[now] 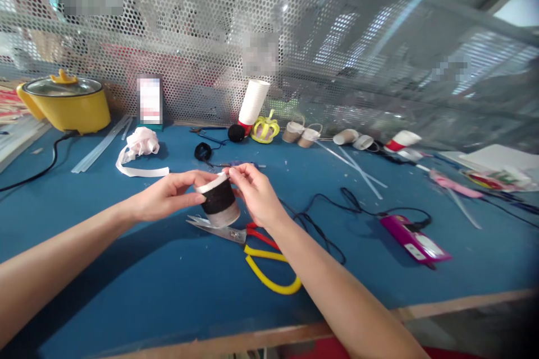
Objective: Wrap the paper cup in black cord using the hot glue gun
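Between my two hands, a small cup (219,197) is held tilted above the blue table. It has a white rim, a black band round its middle and a greyish lower part. My left hand (172,193) grips its left side, with the thumb on the black band. My right hand (250,188) pinches at the right of the white rim; what lies under those fingertips is too small to make out. Just below the cup lie large scissors (219,230) with red and yellow handles, partly covered by my right forearm.
On the left stand a yellow electric pot (78,106) and a crumpled white ribbon (143,143). Black yarn balls (236,133), stacked paper cups (255,98) and a yellow crown-shaped piece (265,128) line the back by the mesh. A corded purple device (415,238) lies right.
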Tool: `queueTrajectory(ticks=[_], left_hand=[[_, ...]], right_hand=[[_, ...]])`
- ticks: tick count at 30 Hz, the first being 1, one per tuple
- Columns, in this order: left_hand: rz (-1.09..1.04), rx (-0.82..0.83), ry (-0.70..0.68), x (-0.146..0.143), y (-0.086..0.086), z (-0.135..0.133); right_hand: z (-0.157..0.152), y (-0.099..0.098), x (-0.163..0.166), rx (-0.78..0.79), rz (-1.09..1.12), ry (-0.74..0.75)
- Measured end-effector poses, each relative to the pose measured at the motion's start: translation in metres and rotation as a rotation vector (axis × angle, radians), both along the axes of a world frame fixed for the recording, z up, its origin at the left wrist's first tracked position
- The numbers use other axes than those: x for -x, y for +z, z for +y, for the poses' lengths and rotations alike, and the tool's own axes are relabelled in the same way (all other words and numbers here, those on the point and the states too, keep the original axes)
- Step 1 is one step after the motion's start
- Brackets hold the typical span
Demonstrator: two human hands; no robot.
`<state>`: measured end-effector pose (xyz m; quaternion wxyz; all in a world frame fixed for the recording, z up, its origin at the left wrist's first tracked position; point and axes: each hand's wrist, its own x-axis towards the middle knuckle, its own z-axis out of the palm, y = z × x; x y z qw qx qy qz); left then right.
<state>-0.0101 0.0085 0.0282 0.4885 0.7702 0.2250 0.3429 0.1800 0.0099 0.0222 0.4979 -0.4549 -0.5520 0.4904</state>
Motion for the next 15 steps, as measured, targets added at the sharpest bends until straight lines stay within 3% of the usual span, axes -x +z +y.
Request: queueTrajectory(ticks=[15], left_hand=[[0.067,-0.016,0.0,0.0,0.005,-0.003]], right_hand=[[-0.002,-0.017,0.005,-0.149,-0.206,-0.085]])
